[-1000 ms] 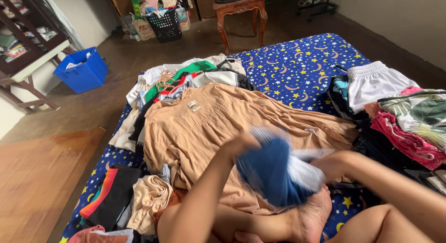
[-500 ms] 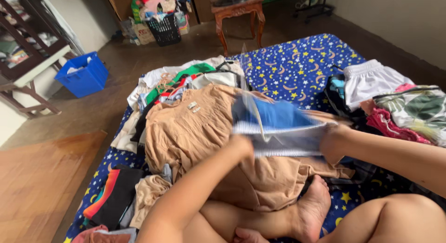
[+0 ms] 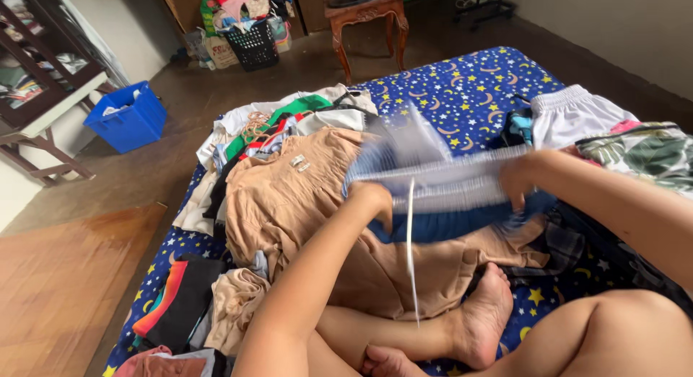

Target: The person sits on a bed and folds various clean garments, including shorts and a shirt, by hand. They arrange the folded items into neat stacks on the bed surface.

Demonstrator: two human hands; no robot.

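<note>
Foot (image 3: 485, 326) on star-print bed (image 3: 469, 95). Left hand (image 3: 374, 202) and right hand (image 3: 517, 181), fingers closed on blue-and-white shorts (image 3: 444, 196), blurred, stretched between them above tan dress (image 3: 296, 204). Clothes pile (image 3: 289, 117) behind; blue bin (image 3: 126, 117) on floor beyond.

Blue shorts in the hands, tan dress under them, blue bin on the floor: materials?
Blue shorts: looks like thin sporty knit with a pale ribbed waistband and white drawcord; motion blur leaves it open. Tan dress: soft matte woven cloth, creased and gathered. Blue bin: rigid moulded plastic, smooth with a slight sheen.
</note>
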